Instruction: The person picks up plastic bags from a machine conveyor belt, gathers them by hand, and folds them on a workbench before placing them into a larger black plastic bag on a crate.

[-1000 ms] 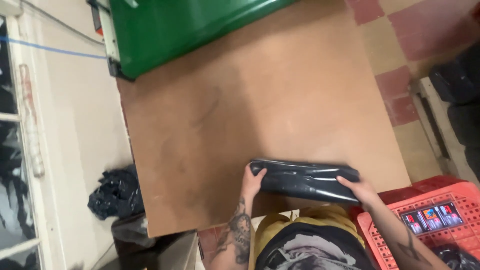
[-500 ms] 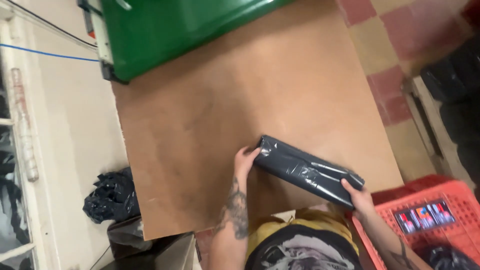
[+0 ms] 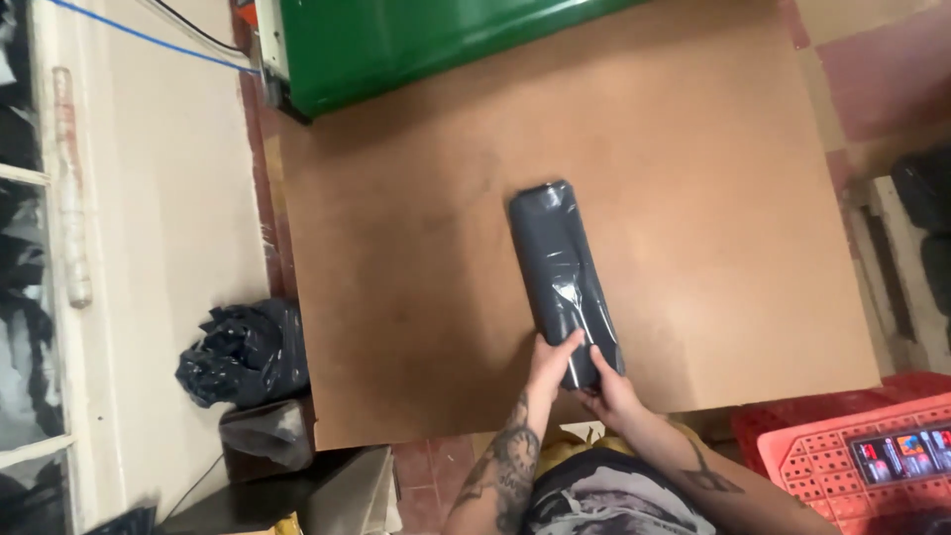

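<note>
Dark plastic-wrapped package (image 3: pixel 565 279) lies lengthwise on brown board (image 3: pixel 416 248) (green bin edge beyond). Left hand (image 3: pixel 551 363) and right hand (image 3: pixel 612 393) both clamped on its near end.

Green bin (image 3: pixel 416 40) at board's far edge; crumpled black bag (image 3: pixel 243 352) (floor, left); red crate (image 3: pixel 852 461).

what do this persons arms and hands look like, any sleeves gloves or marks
Both hands are bare, no gloves, and no sleeves show on the forearms. The left forearm carries dense dark tattoos, one round like a clock face, running up toward the left hand. The right forearm has a smaller dark tattoo, below the right hand. No rings or watch can be seen.
</note>
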